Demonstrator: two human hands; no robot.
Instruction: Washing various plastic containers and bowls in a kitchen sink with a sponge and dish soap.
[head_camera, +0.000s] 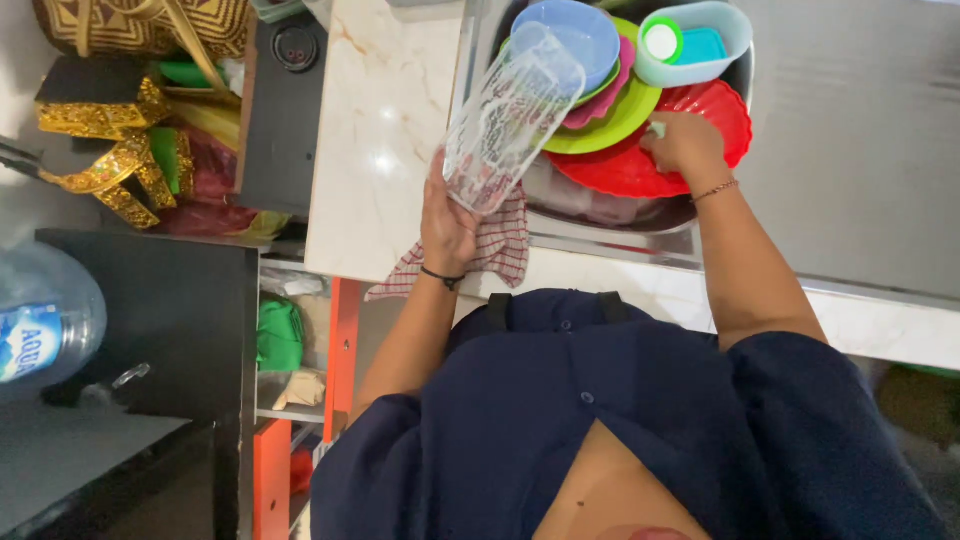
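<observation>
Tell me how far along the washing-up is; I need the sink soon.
Little looks finished: nothing lies washed on the marble counter. In hand: the left hand holds a clear plastic jug over a checked cloth, while the right hand rests on the red plate. Left: green plate, blue bowl and pale blue container piled in the sink.

Near the middle of the frame the left hand (447, 222) grips a clear plastic jug (512, 118), tilted with its mouth toward the top, over a red checked cloth (505, 245) at the edge of the marble counter (380, 130). To the right, the right hand (683, 143) rests on a red plate (700, 140) in the sink (600, 215), beside a green plate (610, 125), a blue bowl (565, 35) and a pale blue container (700, 45). A water bottle (45, 325) sits at the left edge.
</observation>
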